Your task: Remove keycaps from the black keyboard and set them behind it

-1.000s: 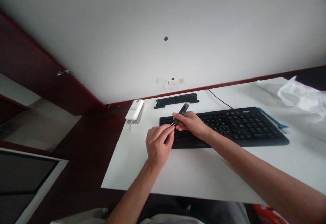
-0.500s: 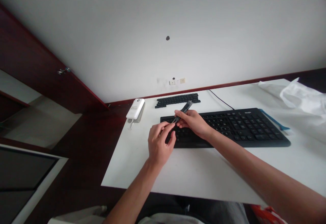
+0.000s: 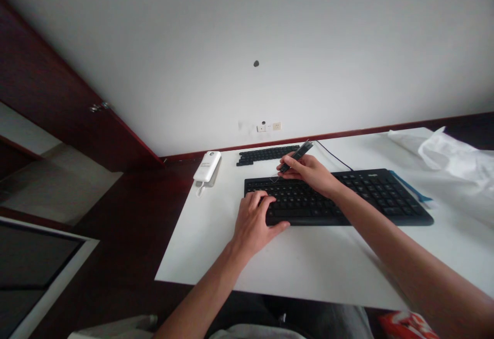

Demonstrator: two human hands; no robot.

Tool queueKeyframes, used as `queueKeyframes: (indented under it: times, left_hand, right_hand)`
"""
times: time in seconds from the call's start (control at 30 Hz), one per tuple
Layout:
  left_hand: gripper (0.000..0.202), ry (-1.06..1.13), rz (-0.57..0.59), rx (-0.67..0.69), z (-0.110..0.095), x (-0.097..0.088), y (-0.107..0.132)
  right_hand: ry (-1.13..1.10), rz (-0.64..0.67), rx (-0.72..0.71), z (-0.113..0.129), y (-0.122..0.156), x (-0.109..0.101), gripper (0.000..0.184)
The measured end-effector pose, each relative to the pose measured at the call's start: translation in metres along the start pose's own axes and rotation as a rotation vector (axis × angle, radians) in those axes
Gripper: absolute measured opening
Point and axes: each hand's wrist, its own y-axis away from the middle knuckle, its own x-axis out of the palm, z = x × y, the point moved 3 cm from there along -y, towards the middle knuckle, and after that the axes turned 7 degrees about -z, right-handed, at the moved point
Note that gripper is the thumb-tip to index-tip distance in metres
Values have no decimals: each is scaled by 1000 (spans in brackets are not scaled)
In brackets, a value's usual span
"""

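A black keyboard (image 3: 370, 195) lies across the white table. On its left end rests my left hand (image 3: 257, 220), fingers apart on the keys and thumb stretched along the front edge, with nothing held. My right hand (image 3: 304, 169) is closed around a slim dark keycap puller (image 3: 296, 157), raised over the back edge of the keyboard. Thin wire ends stick out of the puller's lower left tip, just above the upper left keys. Behind the keyboard, several rows of loose black keycaps (image 3: 266, 155) lie side by side.
A white power bank (image 3: 207, 166) with a short cable lies at the table's left edge. Crumpled white sheeting (image 3: 455, 156) covers the right side. A blue strip (image 3: 412, 187) sits behind the keyboard's right end, and a black cord (image 3: 334, 155) runs back toward the wall.
My left hand has let go of the keycap puller and come down onto the keyboard's left end. My right hand has moved right with the puller.
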Motion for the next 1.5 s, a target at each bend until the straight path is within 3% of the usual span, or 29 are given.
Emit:
queueKeyframes:
  times: [0.17,0.33,0.97,1.3,1.5]
  left_hand:
    - [52,19,30,-11,3,2,0]
    - [67,36,48,0,4,2,0]
    - [64,1,79,6,4,8,1]
    - [66,-7,19,44,1,1,1]
    - [51,-56,26,90,4,0,0]
  right_hand:
    - [86,111,29,-4,14,-7,48]
    - [138,128,32,-12,17,-6,49]
    - [254,184,-2,-18,17,1,44]
    - [253,218,0,-20,19,5,45]
    - [330,259,-87,-12,24,10,41]
